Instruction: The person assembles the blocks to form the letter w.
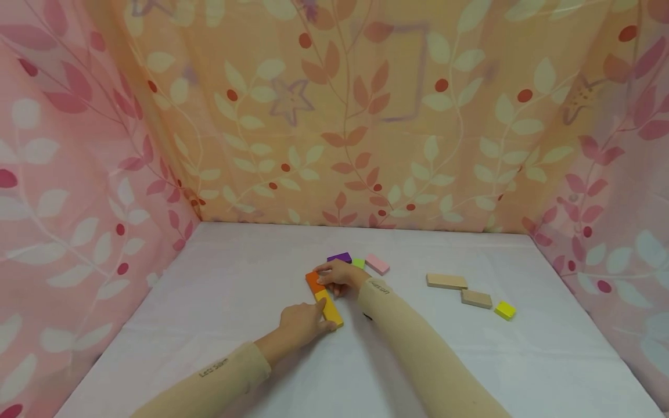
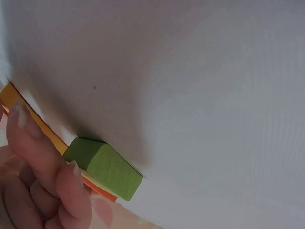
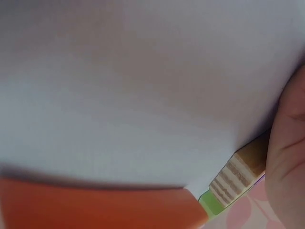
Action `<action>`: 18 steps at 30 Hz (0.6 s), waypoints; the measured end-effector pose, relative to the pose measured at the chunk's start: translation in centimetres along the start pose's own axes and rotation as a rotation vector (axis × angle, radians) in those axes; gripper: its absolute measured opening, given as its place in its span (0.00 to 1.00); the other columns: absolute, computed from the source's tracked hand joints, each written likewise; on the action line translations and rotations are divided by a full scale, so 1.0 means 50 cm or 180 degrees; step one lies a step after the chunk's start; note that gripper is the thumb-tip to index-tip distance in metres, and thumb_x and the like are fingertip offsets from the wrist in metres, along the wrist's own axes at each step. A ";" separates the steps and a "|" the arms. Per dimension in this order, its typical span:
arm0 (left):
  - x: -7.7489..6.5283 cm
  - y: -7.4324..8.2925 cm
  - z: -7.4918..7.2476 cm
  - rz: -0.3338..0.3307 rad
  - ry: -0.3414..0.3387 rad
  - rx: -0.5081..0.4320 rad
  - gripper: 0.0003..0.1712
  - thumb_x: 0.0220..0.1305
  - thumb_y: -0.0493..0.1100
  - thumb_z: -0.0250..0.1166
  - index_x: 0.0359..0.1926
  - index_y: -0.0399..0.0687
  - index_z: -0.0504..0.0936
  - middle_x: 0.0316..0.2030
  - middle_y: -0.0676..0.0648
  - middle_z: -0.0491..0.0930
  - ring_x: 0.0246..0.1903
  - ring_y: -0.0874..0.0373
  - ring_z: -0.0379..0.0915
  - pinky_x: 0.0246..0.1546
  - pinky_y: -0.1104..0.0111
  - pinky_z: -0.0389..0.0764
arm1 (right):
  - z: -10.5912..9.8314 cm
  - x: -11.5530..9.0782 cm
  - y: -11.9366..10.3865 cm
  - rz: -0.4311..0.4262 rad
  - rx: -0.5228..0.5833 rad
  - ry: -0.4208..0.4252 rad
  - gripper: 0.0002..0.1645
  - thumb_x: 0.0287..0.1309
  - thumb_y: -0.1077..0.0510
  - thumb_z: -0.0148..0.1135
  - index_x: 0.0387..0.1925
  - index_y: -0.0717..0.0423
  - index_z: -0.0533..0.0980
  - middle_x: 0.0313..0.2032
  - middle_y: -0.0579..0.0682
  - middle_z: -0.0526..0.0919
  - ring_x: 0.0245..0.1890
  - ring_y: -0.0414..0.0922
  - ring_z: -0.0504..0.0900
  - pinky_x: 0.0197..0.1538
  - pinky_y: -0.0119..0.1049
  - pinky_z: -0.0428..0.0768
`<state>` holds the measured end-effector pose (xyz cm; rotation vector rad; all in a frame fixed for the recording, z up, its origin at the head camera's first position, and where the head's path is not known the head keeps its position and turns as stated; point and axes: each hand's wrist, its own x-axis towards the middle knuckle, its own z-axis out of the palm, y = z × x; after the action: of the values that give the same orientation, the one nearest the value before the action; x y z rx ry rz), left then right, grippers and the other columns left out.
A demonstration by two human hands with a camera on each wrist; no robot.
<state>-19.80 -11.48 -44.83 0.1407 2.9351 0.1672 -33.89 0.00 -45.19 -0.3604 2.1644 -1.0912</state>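
In the head view a yellow-orange block point(image 1: 330, 312) and an orange block point(image 1: 315, 282) lie end to end in a slanted line. My left hand point(image 1: 300, 325) holds the yellow-orange block between thumb and index finger. At the far end of the line, my right hand point(image 1: 342, 276) pinches the orange block. Beside the left fingers, the left wrist view shows a green block point(image 2: 114, 171). A wooden block with a striped end point(image 3: 233, 179) is near the right hand in the right wrist view, with a bright green block point(image 3: 210, 202) by it.
Just behind the right hand lie a purple block point(image 1: 340, 258), a light green block point(image 1: 358, 263) and a pink block point(image 1: 377, 264). Two plain wooden blocks point(image 1: 446, 281) and a yellow block point(image 1: 505, 310) lie to the right. Patterned curtains point(image 1: 334, 145) enclose the white table point(image 1: 219, 273).
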 end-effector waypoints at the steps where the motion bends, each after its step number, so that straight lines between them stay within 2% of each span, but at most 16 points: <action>1: 0.000 0.001 0.000 -0.0003 -0.0002 0.0001 0.42 0.57 0.70 0.61 0.65 0.51 0.74 0.15 0.50 0.68 0.17 0.56 0.65 0.19 0.67 0.67 | 0.001 0.001 0.000 -0.0002 -0.0003 0.0005 0.25 0.66 0.55 0.60 0.64 0.47 0.73 0.14 0.47 0.68 0.10 0.39 0.66 0.18 0.27 0.73; 8: 0.003 0.000 -0.003 -0.0002 -0.0089 -0.0086 0.42 0.60 0.71 0.59 0.66 0.50 0.73 0.17 0.48 0.71 0.20 0.54 0.68 0.22 0.65 0.70 | 0.002 -0.006 0.004 -0.0023 -0.0031 0.0062 0.26 0.66 0.55 0.60 0.65 0.48 0.73 0.14 0.47 0.68 0.10 0.39 0.66 0.18 0.27 0.72; 12: -0.001 -0.011 -0.012 0.0059 0.0007 -0.0156 0.39 0.62 0.68 0.58 0.66 0.50 0.74 0.21 0.46 0.76 0.24 0.50 0.75 0.24 0.62 0.74 | 0.000 -0.013 0.001 -0.0061 -0.0047 0.0089 0.29 0.67 0.51 0.59 0.67 0.50 0.70 0.15 0.48 0.70 0.12 0.40 0.66 0.20 0.28 0.74; 15: -0.007 -0.032 -0.021 0.0168 0.0167 -0.0114 0.34 0.66 0.64 0.58 0.64 0.48 0.75 0.32 0.43 0.83 0.32 0.47 0.81 0.28 0.59 0.80 | -0.005 -0.021 -0.001 -0.0104 -0.0103 0.0125 0.29 0.68 0.50 0.57 0.68 0.52 0.69 0.16 0.48 0.71 0.13 0.40 0.67 0.21 0.28 0.75; 18: -0.010 -0.061 -0.034 0.0186 0.0295 -0.0162 0.30 0.68 0.59 0.57 0.62 0.46 0.77 0.43 0.41 0.84 0.43 0.45 0.81 0.35 0.55 0.82 | -0.008 -0.031 -0.001 -0.0171 -0.0146 0.0234 0.27 0.68 0.51 0.57 0.65 0.54 0.71 0.17 0.49 0.71 0.14 0.41 0.68 0.23 0.29 0.75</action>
<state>-19.91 -14.72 -43.46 0.2168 3.0174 0.2638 -33.03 1.02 -44.29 -0.4073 2.2593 -1.1012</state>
